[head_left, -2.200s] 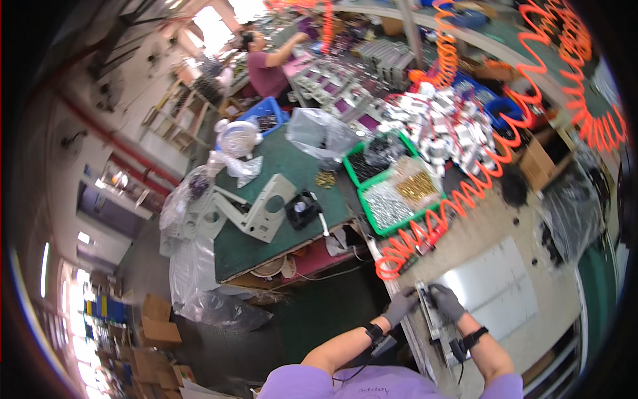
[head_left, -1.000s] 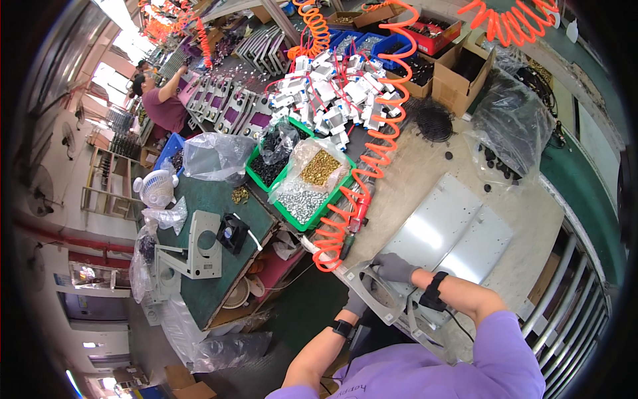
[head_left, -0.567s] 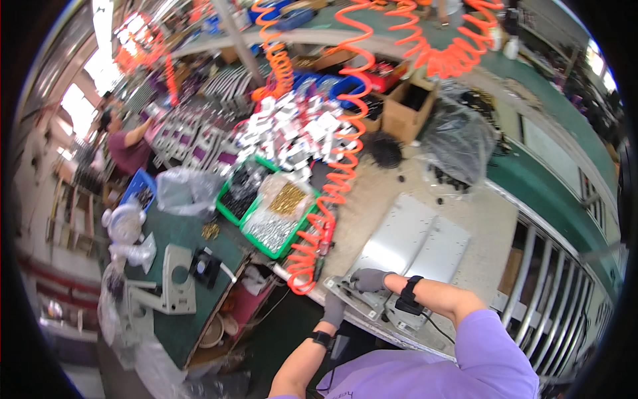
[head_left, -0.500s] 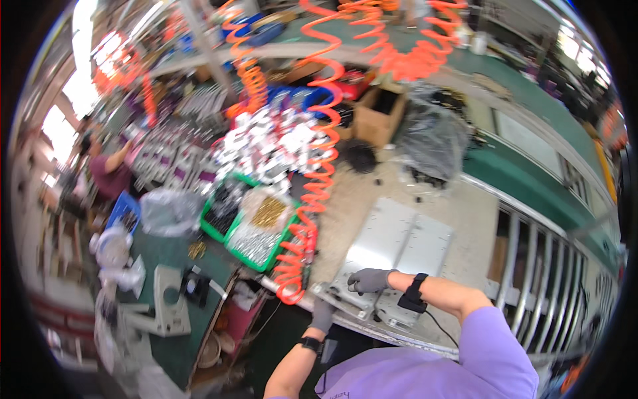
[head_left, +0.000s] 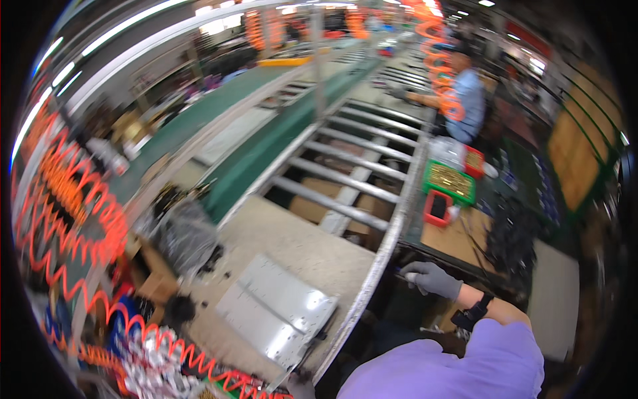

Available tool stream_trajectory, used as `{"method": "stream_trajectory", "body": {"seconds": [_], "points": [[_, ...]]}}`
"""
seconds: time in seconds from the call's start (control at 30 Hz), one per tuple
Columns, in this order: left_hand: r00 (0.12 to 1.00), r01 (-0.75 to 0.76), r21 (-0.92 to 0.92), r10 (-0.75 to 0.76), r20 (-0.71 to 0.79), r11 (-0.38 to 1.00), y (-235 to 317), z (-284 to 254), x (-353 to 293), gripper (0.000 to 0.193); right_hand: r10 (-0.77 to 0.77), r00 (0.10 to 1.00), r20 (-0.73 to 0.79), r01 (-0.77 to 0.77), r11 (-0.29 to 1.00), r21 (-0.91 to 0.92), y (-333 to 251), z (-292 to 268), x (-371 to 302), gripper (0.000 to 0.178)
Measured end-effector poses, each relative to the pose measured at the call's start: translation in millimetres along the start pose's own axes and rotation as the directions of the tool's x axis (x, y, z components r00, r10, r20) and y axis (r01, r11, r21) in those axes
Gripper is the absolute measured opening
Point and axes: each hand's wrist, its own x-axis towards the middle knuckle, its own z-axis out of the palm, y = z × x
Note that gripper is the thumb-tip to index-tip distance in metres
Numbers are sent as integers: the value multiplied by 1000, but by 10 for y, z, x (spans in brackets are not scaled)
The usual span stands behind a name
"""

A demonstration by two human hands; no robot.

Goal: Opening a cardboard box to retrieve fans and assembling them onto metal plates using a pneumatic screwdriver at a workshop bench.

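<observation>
My right hand [head_left: 430, 278], in a grey glove with a black wrist strap, reaches to the right of the bench. Its fingers curl at the dark edge just past the metal side rail [head_left: 392, 226]; whether it grips anything is unclear. A flat, silver metal plate [head_left: 276, 309] lies on the beige bench top to the left of that hand, with nothing touching it. A grey scrap of my left hand [head_left: 300, 384] shows at the bottom edge below the plate, too little to read. My purple sleeve fills the lower right.
Roller bars [head_left: 345, 173] and a green conveyor belt [head_left: 266, 133] run away ahead. Orange coiled hoses [head_left: 73, 199] hang at left. A green tray of brass parts [head_left: 448, 181] and a red tray [head_left: 437, 207] sit at right, and a co-worker in blue [head_left: 465, 100] is beyond.
The view has swung sharply to the right. Both hands were on the metal plate; now the right hand is off it, beyond the rail, and the plate lies alone.
</observation>
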Motion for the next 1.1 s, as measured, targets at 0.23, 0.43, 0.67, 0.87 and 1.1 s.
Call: {"method": "stream_trajectory", "body": {"seconds": [0.23,0.43,0.67,0.87,1.1], "points": [[876,459,-103,-431,215,882,475,670,209,14,89,591,-802,-228,972,-60,1907,-814,-1738,18],[818,410,249,-475,324,877,595,1364,147,13,636,-28,-771,-127,763,634,3532,-1091,-2961,20],[724,252,592,-555,410,766,303,1961,-317,13,917,-272,-291,483,392,783,4988,-1145,-3918,26],[560,323,584,-648,516,744,38,3081,-951,14,950,-198,-242,633,312,708,5550,-1477,-4166,30],[184,-348,702,-689,701,622,-603,5304,-2341,17,948,-50,-315,665,266,697,5589,-1633,-4246,31]]}}
